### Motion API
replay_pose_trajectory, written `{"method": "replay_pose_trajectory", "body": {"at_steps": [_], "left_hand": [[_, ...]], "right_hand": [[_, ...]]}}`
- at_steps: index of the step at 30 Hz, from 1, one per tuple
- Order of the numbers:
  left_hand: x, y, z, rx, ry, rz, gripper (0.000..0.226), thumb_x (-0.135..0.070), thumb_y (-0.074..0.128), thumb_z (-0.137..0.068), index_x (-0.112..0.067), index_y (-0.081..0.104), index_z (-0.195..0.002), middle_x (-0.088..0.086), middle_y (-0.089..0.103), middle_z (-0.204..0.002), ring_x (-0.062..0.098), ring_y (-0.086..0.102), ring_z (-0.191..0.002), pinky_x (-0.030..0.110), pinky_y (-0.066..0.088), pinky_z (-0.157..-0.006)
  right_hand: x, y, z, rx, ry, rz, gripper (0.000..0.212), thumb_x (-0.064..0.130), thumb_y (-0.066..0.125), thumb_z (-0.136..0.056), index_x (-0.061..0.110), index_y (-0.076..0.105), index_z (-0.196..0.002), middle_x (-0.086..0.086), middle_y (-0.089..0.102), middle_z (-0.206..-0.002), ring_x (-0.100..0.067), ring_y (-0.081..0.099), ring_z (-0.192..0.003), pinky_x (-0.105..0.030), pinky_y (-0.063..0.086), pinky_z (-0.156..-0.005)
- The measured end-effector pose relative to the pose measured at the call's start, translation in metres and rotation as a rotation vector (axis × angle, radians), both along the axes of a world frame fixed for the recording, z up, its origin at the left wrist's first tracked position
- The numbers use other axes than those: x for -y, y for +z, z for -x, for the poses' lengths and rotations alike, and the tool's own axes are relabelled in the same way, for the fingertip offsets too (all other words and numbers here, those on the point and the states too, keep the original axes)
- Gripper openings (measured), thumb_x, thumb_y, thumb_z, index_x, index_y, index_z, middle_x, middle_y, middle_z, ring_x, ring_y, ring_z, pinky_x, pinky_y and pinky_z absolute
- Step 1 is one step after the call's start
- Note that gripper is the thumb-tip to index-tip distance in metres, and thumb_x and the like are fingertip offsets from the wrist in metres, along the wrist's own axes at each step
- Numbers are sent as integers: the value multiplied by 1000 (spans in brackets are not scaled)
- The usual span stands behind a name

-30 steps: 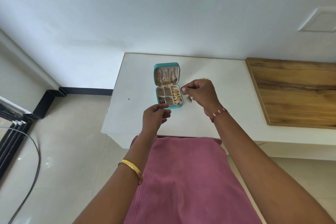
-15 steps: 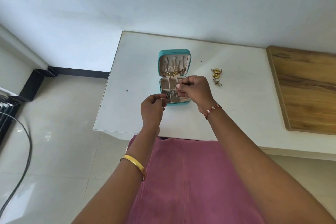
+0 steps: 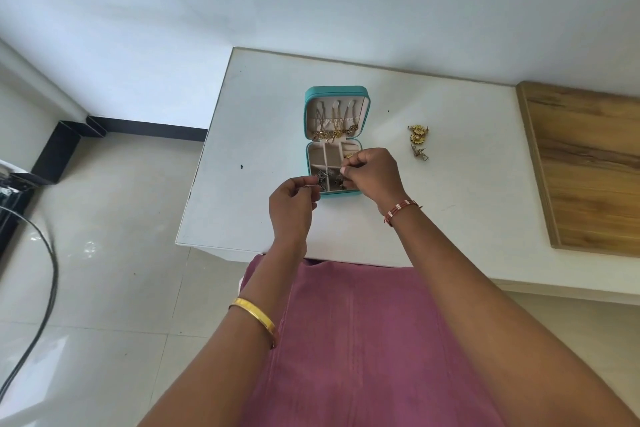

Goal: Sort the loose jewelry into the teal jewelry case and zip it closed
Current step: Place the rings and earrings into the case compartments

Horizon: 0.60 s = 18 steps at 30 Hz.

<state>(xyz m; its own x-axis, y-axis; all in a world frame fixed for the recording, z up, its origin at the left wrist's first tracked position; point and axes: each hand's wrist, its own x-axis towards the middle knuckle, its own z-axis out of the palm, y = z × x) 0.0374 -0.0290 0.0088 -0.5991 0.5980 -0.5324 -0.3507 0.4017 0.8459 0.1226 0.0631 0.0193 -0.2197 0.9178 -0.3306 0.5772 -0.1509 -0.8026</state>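
The teal jewelry case (image 3: pixel 306 163) lies open on the white table (image 3: pixel 263 121), lid up at the back with gold chains hanging inside. Its cream tray has several compartments. My left hand (image 3: pixel 293 202) and my right hand (image 3: pixel 372 172) hover over the near compartments, each pinching an end of a small silver jewelry piece (image 3: pixel 325 178). To the right of the case lie loose gold flower earrings (image 3: pixel 418 134) and a small silver earring (image 3: pixel 419 152).
A wooden board (image 3: pixel 588 163) covers the table's right part. The table's left edge drops to a tiled floor (image 3: pixel 114 253) with a black cable (image 3: pixel 52 274). A pink garment (image 3: pixel 346 340) fills the foreground.
My right hand carried the silver piece left over the case. My left hand rose to meet it and now pinches its other end. The view shifted, revealing loose earrings at right.
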Motion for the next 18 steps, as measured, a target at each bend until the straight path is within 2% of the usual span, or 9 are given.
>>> {"method": "replay_pose_trajectory", "body": {"at_steps": [6,10,14,18], "left_hand": [[1,1,1,-1,12,4,30,2,43,-88,-18,62,-78,1,64,-74,16,58,-74,31,51,-79],[0,0,3,-7,21,11,30,2,43,-88,-18,63,-79,0,64,-75,14,58,-73,32,51,-81],[-1,-3,4,-4,24,11,25,1,44,-88,-14,64,-86,1,64,-75,15,59,-75,30,51,-79],[0,-6,5,9,26,14,26,2,44,-87,-15,64,-85,0,64,-76,14,59,-75,27,51,-77]], "right_hand": [[-1,-1,0,81,48,-125,15,-8,54,-81,-7,69,-87,-20,70,-98,-36,68,-80,-44,57,-78],[-2,-4,5,259,171,-235,14,2,58,-83,1,72,-87,-16,71,-94,-29,65,-88,-29,51,-78],[-3,-13,11,449,273,-321,15,5,57,-84,4,70,-90,-15,69,-95,-31,62,-91,-29,48,-71],[-2,-20,15,571,339,-410,16,3,54,-84,3,68,-91,-16,66,-95,-33,60,-91,-29,44,-67]]}}
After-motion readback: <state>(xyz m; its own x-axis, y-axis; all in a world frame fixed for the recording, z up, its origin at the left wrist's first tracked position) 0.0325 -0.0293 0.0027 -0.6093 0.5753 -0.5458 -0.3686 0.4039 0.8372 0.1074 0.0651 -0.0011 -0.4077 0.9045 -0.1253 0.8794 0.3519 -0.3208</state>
